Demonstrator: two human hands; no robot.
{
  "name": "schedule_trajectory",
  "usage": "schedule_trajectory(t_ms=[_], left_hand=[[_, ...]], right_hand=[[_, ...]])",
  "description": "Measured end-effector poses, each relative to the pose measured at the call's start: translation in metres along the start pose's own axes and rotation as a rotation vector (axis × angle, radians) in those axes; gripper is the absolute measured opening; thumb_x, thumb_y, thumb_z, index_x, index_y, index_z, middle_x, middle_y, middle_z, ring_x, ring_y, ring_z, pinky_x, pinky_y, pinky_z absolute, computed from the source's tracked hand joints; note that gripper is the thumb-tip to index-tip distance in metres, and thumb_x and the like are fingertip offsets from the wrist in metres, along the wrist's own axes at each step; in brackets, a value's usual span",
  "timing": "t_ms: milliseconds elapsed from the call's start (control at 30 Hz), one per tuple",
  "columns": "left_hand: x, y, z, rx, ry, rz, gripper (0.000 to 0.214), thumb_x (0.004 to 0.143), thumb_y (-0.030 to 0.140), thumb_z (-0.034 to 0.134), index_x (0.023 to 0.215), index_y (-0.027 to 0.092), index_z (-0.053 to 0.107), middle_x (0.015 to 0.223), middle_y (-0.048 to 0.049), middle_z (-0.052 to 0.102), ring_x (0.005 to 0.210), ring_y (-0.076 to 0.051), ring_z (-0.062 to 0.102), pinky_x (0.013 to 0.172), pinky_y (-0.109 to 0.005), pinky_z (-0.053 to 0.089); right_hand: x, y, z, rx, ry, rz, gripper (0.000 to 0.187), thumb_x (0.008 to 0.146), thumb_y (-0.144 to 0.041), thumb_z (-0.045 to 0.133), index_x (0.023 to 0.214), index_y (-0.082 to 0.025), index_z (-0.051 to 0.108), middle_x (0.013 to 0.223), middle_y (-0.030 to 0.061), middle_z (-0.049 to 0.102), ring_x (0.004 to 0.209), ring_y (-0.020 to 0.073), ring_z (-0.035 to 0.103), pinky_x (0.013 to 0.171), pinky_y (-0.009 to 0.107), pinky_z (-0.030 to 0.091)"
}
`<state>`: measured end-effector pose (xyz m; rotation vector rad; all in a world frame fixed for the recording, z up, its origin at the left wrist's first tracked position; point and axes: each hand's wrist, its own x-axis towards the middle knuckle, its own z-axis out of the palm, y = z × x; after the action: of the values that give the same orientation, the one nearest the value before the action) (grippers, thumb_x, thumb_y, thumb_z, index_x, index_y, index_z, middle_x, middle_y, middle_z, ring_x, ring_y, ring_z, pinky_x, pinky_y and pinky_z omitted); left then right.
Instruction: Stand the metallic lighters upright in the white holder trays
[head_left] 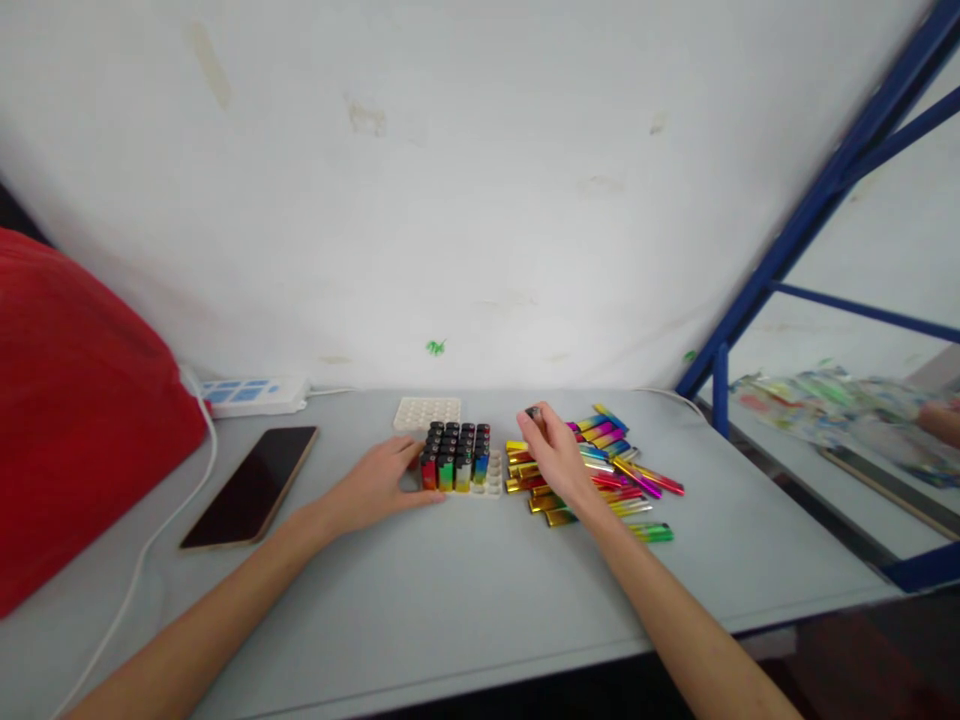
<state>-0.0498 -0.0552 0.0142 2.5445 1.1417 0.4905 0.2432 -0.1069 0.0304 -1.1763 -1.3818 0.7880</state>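
Upright lighters (446, 472) with black tops and shiny coloured bodies stand in rows in a white tray (494, 478) with round holes; its right-hand holes show no lighters. My left hand (379, 485) curves around the tray's left end, thumb along the front edge and fingers at the side. Over the left part of a loose pile of shiny lighters (619, 480), my right hand (556, 455) is closed on a lighter (533, 412). Only its dark top shows above the fingers; the rest is hidden.
Behind the filled tray lies a second white holed tray (427, 411). A phone (251, 488), a power strip (259, 394) with a white cable, and a red bag (82, 400) are on the left. Blue metal framing (787, 235) rises at the right, by the table's edge.
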Motion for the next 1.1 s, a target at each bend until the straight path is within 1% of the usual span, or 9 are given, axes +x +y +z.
schedule_trajectory(t_ms=[100, 200, 333, 533, 700, 800, 867, 933, 1100], left_hand=[[0.001, -0.002, 0.001, -0.008, 0.000, 0.026, 0.057, 0.084, 0.073, 0.074, 0.108, 0.021, 0.072, 0.115, -0.0129, 0.075, 0.107, -0.036, 0.070, 0.097, -0.046, 0.057], [0.002, -0.004, 0.002, -0.004, 0.006, 0.041, 0.058, 0.085, 0.073, 0.074, 0.110, 0.021, 0.071, 0.117, -0.0128, 0.075, 0.110, -0.036, 0.070, 0.099, -0.046, 0.056], [0.001, -0.006, 0.003, 0.009, 0.013, 0.043, 0.058, 0.085, 0.075, 0.073, 0.107, 0.021, 0.071, 0.114, -0.0123, 0.075, 0.107, -0.034, 0.070, 0.097, -0.044, 0.056], [0.001, -0.003, 0.002, 0.014, 0.008, 0.026, 0.059, 0.085, 0.073, 0.075, 0.110, 0.020, 0.072, 0.114, -0.0126, 0.075, 0.107, -0.035, 0.070, 0.097, -0.045, 0.056], [0.001, -0.003, 0.002, 0.009, 0.016, 0.031, 0.061, 0.084, 0.075, 0.074, 0.111, 0.020, 0.073, 0.115, -0.0135, 0.075, 0.108, -0.036, 0.070, 0.099, -0.046, 0.055], [0.001, -0.004, 0.002, 0.014, 0.011, 0.031, 0.060, 0.084, 0.076, 0.073, 0.108, 0.021, 0.073, 0.113, -0.0125, 0.075, 0.106, -0.035, 0.070, 0.097, -0.045, 0.056], [0.001, -0.004, 0.002, 0.019, 0.005, 0.024, 0.058, 0.084, 0.075, 0.074, 0.107, 0.021, 0.072, 0.112, -0.0120, 0.075, 0.105, -0.034, 0.070, 0.096, -0.044, 0.056], [0.001, -0.003, 0.002, 0.016, 0.003, 0.019, 0.057, 0.084, 0.073, 0.075, 0.108, 0.021, 0.072, 0.114, -0.0123, 0.075, 0.106, -0.034, 0.070, 0.096, -0.044, 0.056], [0.001, 0.000, 0.002, 0.007, -0.012, 0.006, 0.058, 0.084, 0.069, 0.078, 0.114, 0.020, 0.071, 0.118, -0.0125, 0.075, 0.111, -0.035, 0.070, 0.100, -0.045, 0.055]], right_hand=[[-0.005, -0.004, 0.002, -0.227, 0.061, -0.125, 0.048, 0.101, -0.057, 0.057, 0.068, -0.025, 0.042, 0.061, -0.0061, 0.039, 0.060, 0.0138, 0.037, 0.060, 0.031, 0.028], [-0.008, -0.006, 0.004, -0.311, 0.046, -0.157, 0.047, 0.100, -0.054, 0.054, 0.065, -0.025, 0.038, 0.058, -0.0067, 0.035, 0.058, 0.0133, 0.034, 0.060, 0.031, 0.025], [-0.008, -0.006, 0.006, -0.388, 0.085, -0.172, 0.045, 0.096, -0.049, 0.051, 0.062, -0.026, 0.032, 0.055, -0.0066, 0.032, 0.055, 0.0131, 0.032, 0.059, 0.031, 0.023], [-0.008, -0.006, 0.006, -0.494, 0.080, -0.188, 0.035, 0.091, -0.041, 0.048, 0.062, -0.026, 0.035, 0.054, -0.0050, 0.037, 0.054, 0.0143, 0.037, 0.060, 0.032, 0.022], [-0.007, -0.003, 0.006, -0.503, 0.075, -0.177, 0.032, 0.091, -0.037, 0.045, 0.064, -0.026, 0.033, 0.054, -0.0045, 0.039, 0.055, 0.0151, 0.040, 0.061, 0.032, 0.023], [-0.006, -0.003, 0.006, -0.496, 0.070, -0.181, 0.036, 0.095, -0.041, 0.047, 0.066, -0.026, 0.033, 0.054, -0.0056, 0.039, 0.054, 0.0148, 0.039, 0.060, 0.031, 0.024], [-0.006, -0.005, 0.004, -0.482, 0.050, -0.186, 0.039, 0.100, -0.047, 0.048, 0.069, -0.026, 0.036, 0.057, -0.0058, 0.042, 0.055, 0.0150, 0.040, 0.060, 0.031, 0.026], [-0.007, -0.008, 0.002, -0.459, 0.014, -0.199, 0.038, 0.104, -0.050, 0.049, 0.076, -0.026, 0.042, 0.063, -0.0047, 0.048, 0.059, 0.0159, 0.046, 0.062, 0.030, 0.031], [-0.012, -0.018, -0.005, -0.414, -0.195, -0.260, 0.031, 0.112, -0.047, 0.041, 0.095, -0.024, 0.054, 0.089, 0.0033, 0.064, 0.079, 0.0195, 0.063, 0.073, 0.031, 0.046]])
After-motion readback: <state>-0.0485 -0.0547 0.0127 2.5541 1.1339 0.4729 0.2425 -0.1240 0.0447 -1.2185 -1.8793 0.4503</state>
